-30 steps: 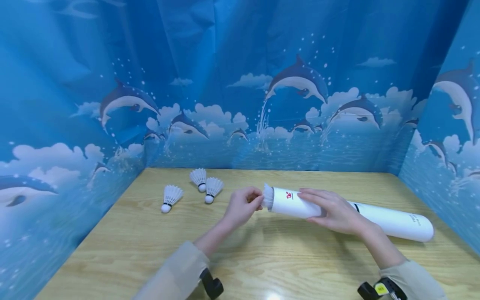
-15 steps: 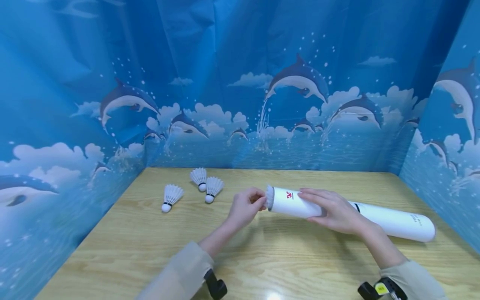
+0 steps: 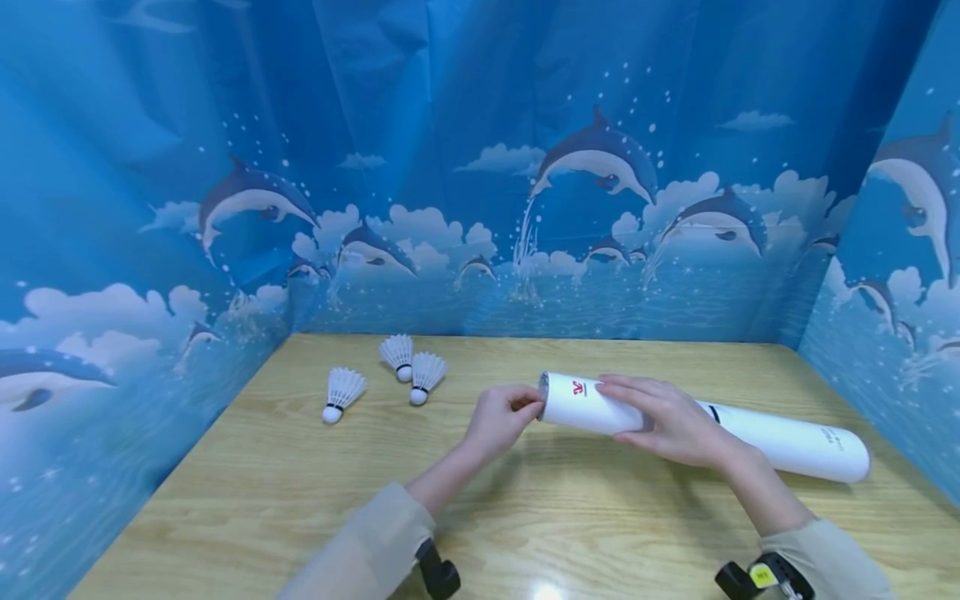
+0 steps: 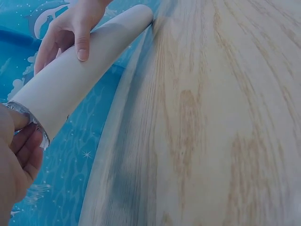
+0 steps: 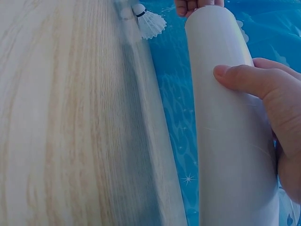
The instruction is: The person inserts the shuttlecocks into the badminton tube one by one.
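Observation:
My right hand [image 3: 671,421] grips a long white shuttlecock tube [image 3: 787,443] across its upper side, fingers over the top and thumb on the near side. The tube lies slantwise, its mouth facing left. At that mouth is my left hand [image 3: 501,419], fingers bent and their tips just inside the rim. In the left wrist view, frayed white feather edges [image 4: 45,142] of a shuttlecock show at the rim beside the left fingers [image 4: 29,149]; the rest of it is hidden inside the tube. The right wrist view shows the right thumb [image 5: 240,79] pressed along the tube.
Three white shuttlecocks lie at the back left of the wooden table [image 3: 480,525]: one shuttlecock [image 3: 343,394] apart, and a close pair, a rear shuttlecock [image 3: 397,357] and a front shuttlecock [image 3: 427,377]. A blue dolphin-print curtain [image 3: 450,167] stands behind the table and along its sides.
The shuttlecock's feathers stuck out of the tube's mouth before and have gone into it. My left hand has moved right, up to the rim. The right hand and tube have hardly moved.

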The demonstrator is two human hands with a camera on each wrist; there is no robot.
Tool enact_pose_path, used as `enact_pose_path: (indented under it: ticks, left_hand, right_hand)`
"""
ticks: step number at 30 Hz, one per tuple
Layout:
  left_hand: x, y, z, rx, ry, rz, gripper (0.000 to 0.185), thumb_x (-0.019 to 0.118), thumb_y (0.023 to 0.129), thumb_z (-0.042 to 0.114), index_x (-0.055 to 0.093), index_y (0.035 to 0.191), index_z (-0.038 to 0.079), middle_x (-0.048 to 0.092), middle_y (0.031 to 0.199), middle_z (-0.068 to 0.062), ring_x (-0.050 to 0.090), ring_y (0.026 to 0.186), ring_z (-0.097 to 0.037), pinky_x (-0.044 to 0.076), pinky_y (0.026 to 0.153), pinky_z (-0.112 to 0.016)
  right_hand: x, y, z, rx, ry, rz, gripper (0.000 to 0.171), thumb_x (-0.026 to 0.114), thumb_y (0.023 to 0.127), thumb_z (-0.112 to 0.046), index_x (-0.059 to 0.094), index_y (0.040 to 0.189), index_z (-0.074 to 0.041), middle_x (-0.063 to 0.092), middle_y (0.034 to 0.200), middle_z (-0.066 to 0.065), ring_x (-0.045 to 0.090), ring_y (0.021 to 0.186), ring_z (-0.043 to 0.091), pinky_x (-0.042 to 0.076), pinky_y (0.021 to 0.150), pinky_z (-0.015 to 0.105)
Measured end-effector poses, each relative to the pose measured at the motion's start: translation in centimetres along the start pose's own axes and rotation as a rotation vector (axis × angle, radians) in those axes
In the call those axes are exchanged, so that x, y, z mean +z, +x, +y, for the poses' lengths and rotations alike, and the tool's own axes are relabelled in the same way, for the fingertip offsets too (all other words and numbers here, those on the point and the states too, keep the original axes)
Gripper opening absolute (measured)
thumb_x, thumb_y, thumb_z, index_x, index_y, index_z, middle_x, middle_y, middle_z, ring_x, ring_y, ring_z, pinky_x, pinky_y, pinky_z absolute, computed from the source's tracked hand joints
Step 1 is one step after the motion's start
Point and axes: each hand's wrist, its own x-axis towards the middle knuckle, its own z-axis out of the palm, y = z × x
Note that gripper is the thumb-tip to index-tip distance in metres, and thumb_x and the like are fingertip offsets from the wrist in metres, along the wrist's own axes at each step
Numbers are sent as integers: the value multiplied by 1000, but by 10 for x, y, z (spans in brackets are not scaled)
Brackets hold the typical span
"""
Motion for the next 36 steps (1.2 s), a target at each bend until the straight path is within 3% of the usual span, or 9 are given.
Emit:
enact_pose_path:
  ticks: [7, 13, 19, 28, 36]
  left_hand:
    - [0, 3, 0, -36, 40, -11, 12, 65, 86, 8, 72, 95, 5, 70, 93, -6, 61, 75, -11, 49, 60, -22]
    - [1, 6, 0, -18, 47, -37, 14, 64, 86, 7, 71, 97, 3, 70, 96, -9, 65, 85, -18, 52, 68, -24]
    - [-1, 5, -1, -37, 50, -61, 15, 64, 87, 9, 71, 98, 4, 69, 98, -8, 64, 84, -16, 51, 66, -23]
    - [-5, 3, -3, -51, -2, -105, 13, 65, 86, 10, 72, 97, 6, 69, 98, -6, 63, 87, -15, 51, 68, -25]
    - [-9, 1, -4, -46, -58, -95, 12, 65, 87, 13, 72, 93, 6, 70, 91, -4, 63, 82, -13, 50, 69, -25]
  right_hand:
    - [0, 1, 0, 4, -2, -8, 73, 82, 65, -22, 52, 131, -11, 52, 132, 10, 53, 111, 31, 46, 84, 50]
    - [0, 1, 0, 5, 2, -4, 74, 83, 65, -21, 52, 131, -11, 52, 132, 10, 53, 111, 31, 46, 84, 50]
    - [1, 1, -1, 7, 4, -9, 74, 83, 65, -22, 52, 131, -11, 52, 131, 10, 53, 111, 31, 46, 84, 50]
    - [2, 0, -1, 7, -4, -8, 74, 83, 64, -23, 52, 131, -11, 52, 131, 11, 54, 110, 31, 47, 83, 51]
    - [1, 0, -1, 19, -9, -11, 74, 83, 65, -23, 51, 132, -12, 51, 132, 10, 53, 111, 32, 46, 84, 52]
